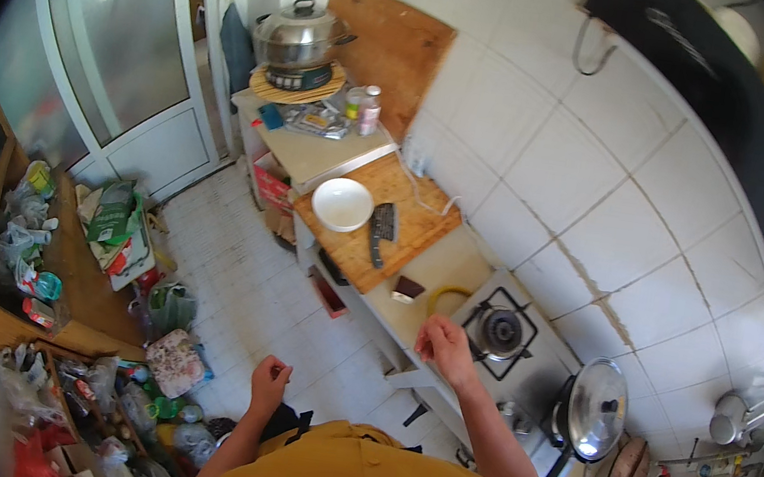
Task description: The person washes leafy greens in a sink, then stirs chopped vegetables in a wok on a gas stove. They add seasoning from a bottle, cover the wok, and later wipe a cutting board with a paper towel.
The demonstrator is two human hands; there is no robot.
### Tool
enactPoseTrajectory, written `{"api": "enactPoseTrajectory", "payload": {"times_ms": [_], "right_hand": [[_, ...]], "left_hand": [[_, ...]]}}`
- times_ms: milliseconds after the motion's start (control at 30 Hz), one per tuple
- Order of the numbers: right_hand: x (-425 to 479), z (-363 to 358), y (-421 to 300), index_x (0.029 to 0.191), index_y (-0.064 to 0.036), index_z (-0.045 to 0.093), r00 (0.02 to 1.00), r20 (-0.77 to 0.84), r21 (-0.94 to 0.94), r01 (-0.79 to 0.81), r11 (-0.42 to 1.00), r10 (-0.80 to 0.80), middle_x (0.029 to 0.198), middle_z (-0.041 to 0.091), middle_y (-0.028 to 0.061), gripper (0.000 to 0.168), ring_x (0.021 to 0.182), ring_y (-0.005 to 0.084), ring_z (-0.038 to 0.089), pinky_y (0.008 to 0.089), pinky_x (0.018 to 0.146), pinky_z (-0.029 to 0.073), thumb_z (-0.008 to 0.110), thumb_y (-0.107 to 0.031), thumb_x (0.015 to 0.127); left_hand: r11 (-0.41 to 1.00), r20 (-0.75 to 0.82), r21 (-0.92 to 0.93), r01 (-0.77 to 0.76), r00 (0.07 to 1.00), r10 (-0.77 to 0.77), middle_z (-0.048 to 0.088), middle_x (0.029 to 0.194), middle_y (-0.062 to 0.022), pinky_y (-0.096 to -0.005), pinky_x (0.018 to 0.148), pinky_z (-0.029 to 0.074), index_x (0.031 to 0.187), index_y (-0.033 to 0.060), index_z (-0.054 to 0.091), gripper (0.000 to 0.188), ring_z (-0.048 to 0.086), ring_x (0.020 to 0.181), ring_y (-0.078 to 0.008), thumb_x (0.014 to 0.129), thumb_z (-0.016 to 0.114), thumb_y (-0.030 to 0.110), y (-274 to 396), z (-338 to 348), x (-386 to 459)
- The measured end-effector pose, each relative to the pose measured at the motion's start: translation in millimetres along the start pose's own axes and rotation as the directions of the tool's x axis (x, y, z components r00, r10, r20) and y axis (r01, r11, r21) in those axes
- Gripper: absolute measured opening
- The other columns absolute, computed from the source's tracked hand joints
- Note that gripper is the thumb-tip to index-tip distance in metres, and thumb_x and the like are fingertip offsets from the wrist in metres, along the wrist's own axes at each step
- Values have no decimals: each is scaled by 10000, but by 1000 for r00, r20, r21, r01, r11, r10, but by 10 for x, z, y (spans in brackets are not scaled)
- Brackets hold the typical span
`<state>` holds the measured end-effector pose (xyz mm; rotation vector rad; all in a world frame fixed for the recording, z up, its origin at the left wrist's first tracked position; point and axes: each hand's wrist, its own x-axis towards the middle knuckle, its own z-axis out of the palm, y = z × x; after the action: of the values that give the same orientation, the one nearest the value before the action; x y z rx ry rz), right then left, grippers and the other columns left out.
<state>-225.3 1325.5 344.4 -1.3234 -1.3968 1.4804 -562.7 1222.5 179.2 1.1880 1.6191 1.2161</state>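
Observation:
My left hand (pixel 270 382) hangs over the tiled floor in front of my body, its fingers curled and nothing visible in them. At the counter's front edge, beside the gas burner (pixel 502 331), my right hand (pixel 446 346) is held with loosely bent fingers, and I see nothing in it. A curved yellow gas hose (pixel 447 293) and a small dark red-brown and white object (pixel 408 289) lie just beyond it. Further off, a wooden cutting board (pixel 420 226) bears a white bowl (pixel 343 204) and a cleaver (pixel 381 232) with a dark handle.
A lidded pan (pixel 596 409) stands right of the burner. Beyond the board, a side counter (pixel 313 152) holds a steel steamer pot (pixel 298 36), jars and a foil-like packet. Bags and bottles crowd the left side near a wooden cabinet (pixel 84 270). A glazed door (pixel 122 26) stands behind.

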Motion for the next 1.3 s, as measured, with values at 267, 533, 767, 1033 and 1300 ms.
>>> {"api": "enactPoseTrajectory", "payload": {"times_ms": [267, 533, 767, 1033, 1300], "right_hand": [[1293, 1659, 684, 1239, -64, 419, 786, 204, 306, -617, 725, 583, 1018, 644, 140, 455, 780, 179, 623, 263, 540, 446, 495, -391, 932], [2901, 1849, 978, 1215, -52, 433, 813, -10, 568, -475, 673, 582, 1020, 637, 167, 448, 731, 190, 621, 277, 491, 447, 477, -409, 949], [4030, 1684, 1395, 1156, -68, 454, 789, -50, 673, -427, 604, 613, 989, 636, 138, 521, 672, 178, 589, 292, 467, 426, 507, -534, 927], [4375, 1734, 1725, 1057, -23, 534, 739, -122, 706, -405, 581, 663, 827, 673, 118, 259, 585, 146, 556, 298, 448, 424, 428, -201, 902], [4246, 1741, 1313, 1045, -52, 555, 706, -225, 739, -326, 590, 672, 820, 661, 105, 254, 596, 140, 525, 277, 482, 404, 444, -213, 884]], "left_hand": [[984, 3, -132, 122, 992, -123, 605, 911, -87, -268, 641, 478, 940, 10, 625, 166, 599, 677, -154, 868, 477, 30, -514, -1264, 1113], [996, 147, -19, 85, 986, -82, 629, 962, -103, -274, 653, 501, 988, 10, 622, 211, 644, 728, -178, 843, 471, -17, -617, -1699, 2335], [974, 137, 142, 176, 971, -195, 646, 882, -83, -264, 658, 497, 983, 20, 630, 197, 642, 722, -169, 860, 479, -8, -559, -1941, 2782], [924, -65, 114, 365, 931, -360, 661, 882, -85, -281, 677, 515, 989, 6, 630, 212, 644, 731, -164, 896, 439, 1, -689, -2462, 2550], [953, 218, 157, 259, 932, -289, 650, 921, -73, -263, 638, 493, 1003, 19, 616, 202, 628, 712, -151, 909, 437, 8, -850, -2151, 3781]]}}
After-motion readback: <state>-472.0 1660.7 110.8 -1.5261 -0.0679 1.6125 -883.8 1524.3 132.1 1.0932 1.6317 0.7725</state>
